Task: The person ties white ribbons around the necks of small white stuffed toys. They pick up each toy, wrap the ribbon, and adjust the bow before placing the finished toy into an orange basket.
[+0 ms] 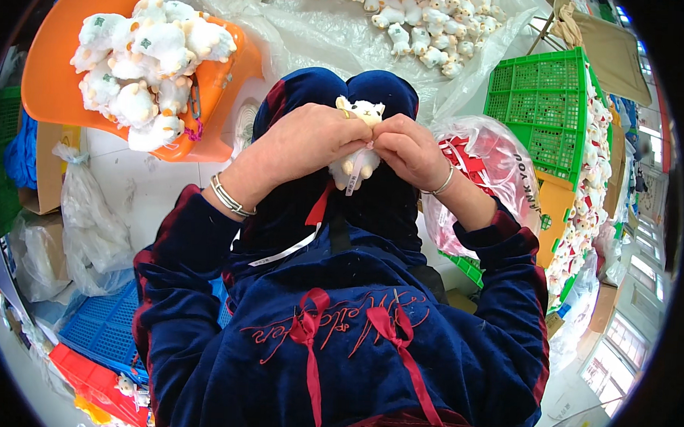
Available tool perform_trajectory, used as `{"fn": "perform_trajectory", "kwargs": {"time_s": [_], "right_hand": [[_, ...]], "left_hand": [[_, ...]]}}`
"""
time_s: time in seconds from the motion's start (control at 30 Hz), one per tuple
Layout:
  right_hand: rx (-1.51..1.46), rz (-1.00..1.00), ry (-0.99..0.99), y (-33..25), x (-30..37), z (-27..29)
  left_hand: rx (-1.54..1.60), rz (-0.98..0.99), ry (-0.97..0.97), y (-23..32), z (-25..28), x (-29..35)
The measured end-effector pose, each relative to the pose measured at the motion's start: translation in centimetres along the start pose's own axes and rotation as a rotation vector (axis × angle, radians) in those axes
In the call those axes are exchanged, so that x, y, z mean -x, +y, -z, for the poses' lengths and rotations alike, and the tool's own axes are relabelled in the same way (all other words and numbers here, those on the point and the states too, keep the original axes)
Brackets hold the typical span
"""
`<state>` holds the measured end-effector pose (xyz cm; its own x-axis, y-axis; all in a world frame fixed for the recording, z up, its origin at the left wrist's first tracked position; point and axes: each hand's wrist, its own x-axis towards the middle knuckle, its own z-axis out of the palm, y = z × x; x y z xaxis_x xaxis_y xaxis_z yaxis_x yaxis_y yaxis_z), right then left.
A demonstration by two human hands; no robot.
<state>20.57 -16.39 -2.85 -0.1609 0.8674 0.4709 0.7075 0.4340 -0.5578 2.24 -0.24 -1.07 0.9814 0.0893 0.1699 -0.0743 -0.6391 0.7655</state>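
Observation:
A small white plush alpaca (344, 170) with a cream face sits upright over my lap, facing away from my knees. My left hand (307, 139) is closed at its neck, with thumb and fingertips pinched together. From the other side, my right hand (407, 149) pinches at the same spot, and the fingertips nearly meet. A narrow white printed ribbon (354, 173) hangs from the neck down the toy's front. The fingers hide exactly what lies between them at the neck. On my lap are a red ribbon piece (319, 206) and a white ribbon strip (285, 252).
An orange chair (51, 56) at the left holds a pile of white plush toys (139, 48). More plush toys (434, 27) lie on plastic sheeting ahead. To the right stand a clear bag of red ribbons (504, 182) and green crates (537, 107). A blue crate (104, 321) is lower left.

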Motion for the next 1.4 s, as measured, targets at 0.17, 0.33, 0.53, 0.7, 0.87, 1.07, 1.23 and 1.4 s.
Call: {"fn": "perform_trajectory", "kwargs": {"time_s": [0.17,0.33,0.53,0.7,0.87,1.07,1.23,1.4], "right_hand": [[0.004,0.024,-0.033,0.0,-0.4,0.7],[0.02,0.0,-0.023,-0.2,-0.4,0.7],[-0.015,-0.04,0.024,-0.3,0.1,0.1],[-0.026,-0.058,0.034,-0.6,-0.1,0.1],[-0.032,-0.041,0.039,-0.3,-0.1,0.1],[-0.027,-0.059,0.03,-0.4,-0.1,0.0],[0.011,-0.028,-0.001,-0.6,-0.6,0.4],[0.006,-0.061,0.02,-0.6,-0.2,0.2]], "left_hand": [[-0.088,-0.056,-0.102,0.0,0.6,-1.2],[-0.005,0.01,-0.051,0.2,-0.2,-0.8],[0.15,0.138,0.053,-0.1,-0.8,0.3],[0.09,0.056,0.016,-0.1,-0.3,0.5],[0.113,-0.026,0.093,-0.7,-0.9,0.4],[0.188,0.011,0.07,-0.6,-0.8,0.3],[0.206,0.038,0.138,0.0,-1.2,0.6],[0.254,0.123,0.184,0.7,-1.8,1.0]]}}
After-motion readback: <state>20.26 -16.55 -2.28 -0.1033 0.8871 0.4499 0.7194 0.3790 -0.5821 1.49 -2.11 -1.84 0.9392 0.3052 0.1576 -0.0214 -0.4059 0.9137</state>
